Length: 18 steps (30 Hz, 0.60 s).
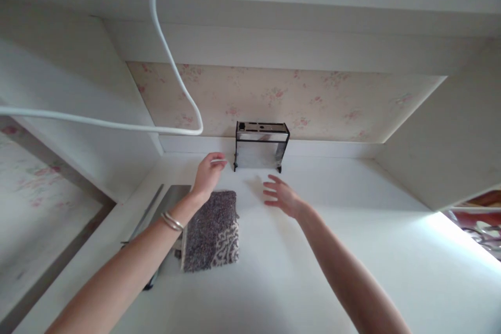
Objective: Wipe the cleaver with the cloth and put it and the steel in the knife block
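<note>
1. Head view, near the middle: the left hand (206,172) is stretched forward over the white counter (352,250); its fingers pinch a small pale object (218,160), too small to name, at the fingertips, so the grip is closed on that item; a set of thin bangles (172,221) sits on the wrist.

2. Head view, at the hand's 2 o'clock: a metal rack with a black frame (261,146) stands upright against the floral back wall (313,99), probably pushed back there to keep the work surface free; the pinched object is just beside the rack's left leg, not touching as far as I can tell.

3. Head view, centre: the right hand (282,196) hovers with fingers spread and palm down, holding nothing; it lies at the rack's 6 o'clock, near but apart.

4. Head view, at the left hand's 6 o'clock: a grey patterned cloth (211,230) lies flat on the counter under the left forearm; at its 9 o'clock lies a recessed sink edge (156,209).

5. Head view, upper left: a white cable (172,62) hangs in a loop from above.
</note>
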Available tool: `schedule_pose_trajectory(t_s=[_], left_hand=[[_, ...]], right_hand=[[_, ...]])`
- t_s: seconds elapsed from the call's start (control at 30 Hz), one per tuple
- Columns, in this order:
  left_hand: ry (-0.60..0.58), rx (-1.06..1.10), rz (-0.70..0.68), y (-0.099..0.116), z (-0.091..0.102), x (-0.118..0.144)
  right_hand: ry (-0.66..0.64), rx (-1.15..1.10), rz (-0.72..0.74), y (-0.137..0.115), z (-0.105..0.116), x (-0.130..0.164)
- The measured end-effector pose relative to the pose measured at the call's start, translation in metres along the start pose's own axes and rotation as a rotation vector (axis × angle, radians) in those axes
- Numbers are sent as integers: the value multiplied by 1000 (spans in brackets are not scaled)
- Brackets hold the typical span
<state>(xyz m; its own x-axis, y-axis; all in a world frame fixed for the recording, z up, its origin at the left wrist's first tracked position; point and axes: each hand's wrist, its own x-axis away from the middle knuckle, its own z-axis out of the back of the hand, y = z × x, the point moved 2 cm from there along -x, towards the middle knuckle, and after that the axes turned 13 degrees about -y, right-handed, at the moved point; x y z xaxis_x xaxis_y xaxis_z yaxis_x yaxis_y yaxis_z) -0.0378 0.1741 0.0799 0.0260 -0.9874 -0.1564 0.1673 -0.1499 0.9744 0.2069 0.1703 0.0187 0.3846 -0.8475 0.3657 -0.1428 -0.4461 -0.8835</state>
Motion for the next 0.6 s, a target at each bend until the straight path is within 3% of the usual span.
schedule_pose_trajectory(t_s=[0.17, 0.37, 0.47, 0.6], left_hand=[[89, -126, 87, -15, 44, 95], [303, -523, 239, -34, 106, 188], [273, -725, 315, -43, 117, 214], [185, -821, 389, -48, 113, 228]], right_hand=[[-140, -194, -72, 59, -61, 29], [-164, -282, -42, 82, -103, 34], [-228, -232, -92, 85, -112, 30], [-277, -57, -96, 89, -126, 37]])
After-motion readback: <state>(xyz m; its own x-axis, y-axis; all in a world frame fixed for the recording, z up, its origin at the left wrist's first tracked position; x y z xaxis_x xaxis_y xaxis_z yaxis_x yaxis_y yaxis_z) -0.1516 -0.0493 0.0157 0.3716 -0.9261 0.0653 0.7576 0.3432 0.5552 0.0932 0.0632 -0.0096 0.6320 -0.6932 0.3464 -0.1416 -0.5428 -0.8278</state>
